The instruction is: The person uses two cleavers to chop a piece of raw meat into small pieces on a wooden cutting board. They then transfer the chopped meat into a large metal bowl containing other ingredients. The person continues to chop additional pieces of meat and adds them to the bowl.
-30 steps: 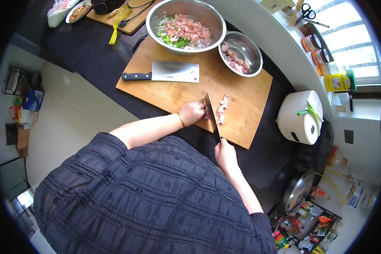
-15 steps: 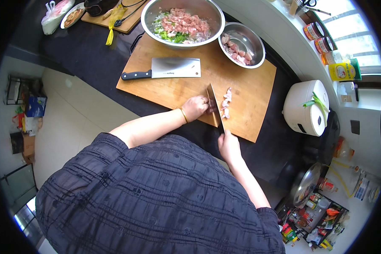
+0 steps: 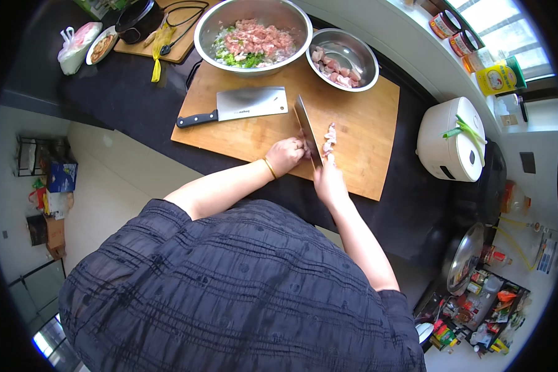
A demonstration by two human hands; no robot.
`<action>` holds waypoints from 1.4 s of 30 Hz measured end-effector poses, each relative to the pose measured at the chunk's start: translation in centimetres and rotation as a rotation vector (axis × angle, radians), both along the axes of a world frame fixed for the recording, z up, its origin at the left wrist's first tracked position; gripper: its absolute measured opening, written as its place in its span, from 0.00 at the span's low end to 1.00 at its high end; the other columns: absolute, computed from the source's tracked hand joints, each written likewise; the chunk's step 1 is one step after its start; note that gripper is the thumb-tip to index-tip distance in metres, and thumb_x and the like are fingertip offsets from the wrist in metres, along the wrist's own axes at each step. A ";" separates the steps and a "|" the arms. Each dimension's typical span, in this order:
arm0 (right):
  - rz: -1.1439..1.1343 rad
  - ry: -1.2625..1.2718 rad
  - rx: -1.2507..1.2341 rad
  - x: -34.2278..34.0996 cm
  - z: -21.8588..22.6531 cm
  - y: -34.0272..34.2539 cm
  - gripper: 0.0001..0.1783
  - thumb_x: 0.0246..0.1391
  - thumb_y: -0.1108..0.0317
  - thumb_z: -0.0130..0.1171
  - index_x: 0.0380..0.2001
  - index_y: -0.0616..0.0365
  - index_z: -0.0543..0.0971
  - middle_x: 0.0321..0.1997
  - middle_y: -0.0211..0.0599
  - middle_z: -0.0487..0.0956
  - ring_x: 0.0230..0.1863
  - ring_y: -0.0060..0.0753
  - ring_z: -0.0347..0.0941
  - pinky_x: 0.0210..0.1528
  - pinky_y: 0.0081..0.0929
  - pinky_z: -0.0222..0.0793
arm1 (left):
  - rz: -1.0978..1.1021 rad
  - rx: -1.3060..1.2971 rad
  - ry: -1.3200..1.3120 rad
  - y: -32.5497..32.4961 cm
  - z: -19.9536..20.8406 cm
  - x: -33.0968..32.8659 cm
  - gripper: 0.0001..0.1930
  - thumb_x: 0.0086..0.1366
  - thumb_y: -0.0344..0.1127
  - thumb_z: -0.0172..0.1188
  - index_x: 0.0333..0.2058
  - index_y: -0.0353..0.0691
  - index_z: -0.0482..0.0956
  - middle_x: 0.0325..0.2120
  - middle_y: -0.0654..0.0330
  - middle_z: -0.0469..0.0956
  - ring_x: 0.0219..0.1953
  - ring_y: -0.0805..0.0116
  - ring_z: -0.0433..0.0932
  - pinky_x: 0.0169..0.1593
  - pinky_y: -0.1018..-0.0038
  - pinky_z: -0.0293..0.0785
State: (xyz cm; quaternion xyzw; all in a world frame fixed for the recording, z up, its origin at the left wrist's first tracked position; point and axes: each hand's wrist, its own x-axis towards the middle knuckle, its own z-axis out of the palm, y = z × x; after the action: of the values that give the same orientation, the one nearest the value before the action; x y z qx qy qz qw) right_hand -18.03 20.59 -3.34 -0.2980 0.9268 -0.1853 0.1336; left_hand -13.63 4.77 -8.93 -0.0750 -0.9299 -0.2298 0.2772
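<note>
My right hand (image 3: 330, 185) is wrapped round the handle of a kitchen knife (image 3: 308, 131), its broad blade standing on edge over a wooden cutting board (image 3: 366, 133). Close to the blade's left side, my left hand (image 3: 285, 156) has its fingers curled down on a piece of raw meat (image 3: 305, 149), mostly hidden by fingers and blade. Just right of the blade lies a row of small cut meat pieces (image 3: 330, 139). A second knife, a cleaver (image 3: 252, 103) with a black handle, rests flat farther back on the board.
Behind the board stand a large steel bowl (image 3: 198, 44) of minced meat and chopped greens and a smaller steel bowl (image 3: 374, 73) of meat chunks. A white rice cooker (image 3: 446, 146) with green onion on its lid sits right. Jars (image 3: 462, 43) line the windowsill.
The knife and my right hand have moved forward, away from my body, along the meat. My left hand stays in place. The whole view has shifted slightly.
</note>
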 end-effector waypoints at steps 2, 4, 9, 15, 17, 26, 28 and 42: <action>-0.002 0.033 -0.054 -1.2 -0.5 -1.7 0.11 0.48 0.69 0.48 0.30 0.68 0.69 0.24 0.62 0.73 0.29 0.61 0.71 0.34 0.47 0.67 | -0.013 0.015 -0.018 0.1 0.2 0.2 0.04 0.43 0.32 0.59 0.19 0.42 0.73 0.21 0.63 0.72 0.27 0.65 0.73 0.31 0.73 0.72; 0.008 -0.020 -0.054 -1.8 -0.5 -1.8 0.11 0.48 0.69 0.48 0.29 0.68 0.70 0.24 0.62 0.73 0.29 0.61 0.71 0.34 0.47 0.67 | -0.014 0.005 -0.031 0.0 0.7 0.4 0.04 0.43 0.32 0.59 0.19 0.42 0.73 0.21 0.63 0.72 0.27 0.65 0.73 0.31 0.73 0.72; -0.130 -0.156 -0.162 -1.0 2.5 2.6 0.11 0.49 0.69 0.48 0.27 0.68 0.72 0.23 0.58 0.74 0.29 0.57 0.72 0.33 0.43 0.68 | 0.003 0.136 -0.039 -0.4 0.6 0.9 0.05 0.45 0.32 0.59 0.24 0.44 0.77 0.25 0.63 0.75 0.30 0.65 0.75 0.33 0.74 0.73; -0.114 -0.142 -0.175 1.0 6.0 3.2 0.10 0.49 0.69 0.48 0.25 0.67 0.72 0.23 0.58 0.73 0.29 0.57 0.72 0.33 0.42 0.68 | 0.020 0.262 -0.024 -0.3 2.5 1.8 0.06 0.50 0.33 0.59 0.29 0.43 0.78 0.26 0.62 0.76 0.28 0.65 0.76 0.33 0.74 0.72; -0.054 -0.147 -0.092 1.7 6.0 3.4 0.10 0.49 0.69 0.48 0.25 0.67 0.72 0.22 0.57 0.73 0.28 0.57 0.72 0.33 0.43 0.68 | 0.011 0.233 0.007 -0.2 1.8 1.9 0.06 0.49 0.34 0.59 0.29 0.43 0.78 0.26 0.62 0.75 0.28 0.65 0.75 0.32 0.74 0.72; 0.018 -0.052 -0.007 3.2 5.4 3.5 0.09 0.49 0.69 0.49 0.22 0.64 0.70 0.18 0.57 0.72 0.24 0.56 0.72 0.28 0.44 0.68 | 0.060 0.127 -0.005 0.0 0.4 1.2 0.04 0.44 0.32 0.60 0.22 0.43 0.75 0.22 0.63 0.73 0.26 0.64 0.73 0.32 0.72 0.71; 0.023 -0.037 0.023 3.1 5.4 3.4 0.09 0.49 0.69 0.48 0.22 0.64 0.70 0.18 0.56 0.73 0.24 0.56 0.72 0.29 0.44 0.68 | 0.060 0.125 0.016 0.1 0.5 1.1 0.05 0.43 0.32 0.60 0.22 0.43 0.75 0.23 0.63 0.73 0.27 0.64 0.73 0.32 0.72 0.71; 0.043 -0.047 0.038 1.6 4.5 0.4 0.09 0.48 0.69 0.48 0.22 0.65 0.69 0.18 0.58 0.73 0.25 0.57 0.72 0.31 0.45 0.68 | 0.029 0.147 0.024 0.0 0.2 0.4 0.07 0.42 0.34 0.62 0.20 0.41 0.74 0.20 0.62 0.71 0.26 0.64 0.72 0.31 0.72 0.71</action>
State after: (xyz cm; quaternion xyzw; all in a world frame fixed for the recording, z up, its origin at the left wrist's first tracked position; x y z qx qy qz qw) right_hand -16.48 20.94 1.21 -0.3107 0.9202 -0.1716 0.1648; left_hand -13.21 4.75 -8.73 -0.0440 -0.9081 -0.2924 0.2965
